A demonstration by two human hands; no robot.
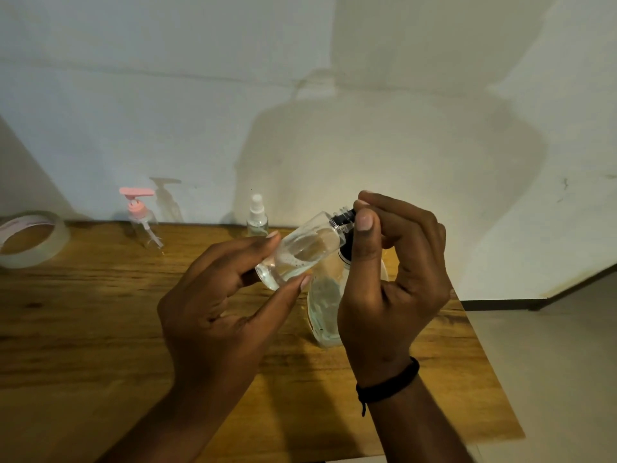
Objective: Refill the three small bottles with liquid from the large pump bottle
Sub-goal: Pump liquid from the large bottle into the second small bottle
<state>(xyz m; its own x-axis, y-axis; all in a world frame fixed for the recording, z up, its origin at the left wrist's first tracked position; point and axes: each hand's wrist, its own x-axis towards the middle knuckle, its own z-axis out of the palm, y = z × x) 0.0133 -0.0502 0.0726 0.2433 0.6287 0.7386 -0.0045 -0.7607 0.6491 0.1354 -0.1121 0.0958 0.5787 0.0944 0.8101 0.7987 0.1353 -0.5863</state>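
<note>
From the head camera I see my left hand (230,295) cradling a small clear bottle (300,250) between thumb and fingertips, held tilted with its neck up to the right and some liquid with bubbles pooled in its lower end. My right hand (390,282) pinches the black cap (345,217) at that neck with thumb and forefinger; whether I am loosening or tightening it I cannot tell. Just below and behind my hands the large bottle (325,309) stands on the wooden table (100,329), mostly hidden by my right palm. Near the far edge stand the pink pump bottle (142,218) and the white spray bottle (257,215), with a roll of tape (30,240) at the far left. My worry is the tilt: if the cap comes free while the bottle leans this way, liquid could run out, and my light fingertip hold could let the slick bottle twist or drop onto the large one.
</note>
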